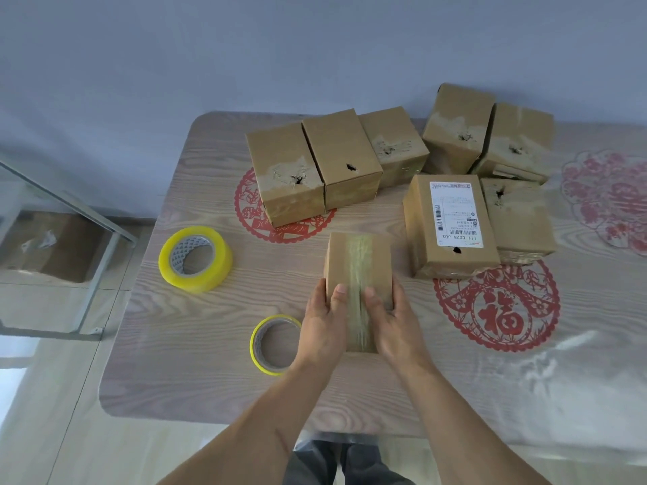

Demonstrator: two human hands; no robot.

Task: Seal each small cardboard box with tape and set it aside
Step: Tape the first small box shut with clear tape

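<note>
A small brown cardboard box (359,260) lies on the table in front of me, with a strip of clear tape running down the middle of its top. My left hand (324,323) grips its near left side, thumb on top. My right hand (392,320) grips its near right side, thumb pressed beside the tape strip. A thin yellow tape roll (261,358) lies flat just left of my left wrist. A thicker yellow tape roll (195,259) sits farther left.
Three cardboard boxes (315,169) stand in a row at the back middle. Several more (486,134), one with a white shipping label (455,213), cluster at the back right. Red paper-cut decorations (497,306) show on the wooden table (196,379). A glass-and-metal frame (101,260) stands at left.
</note>
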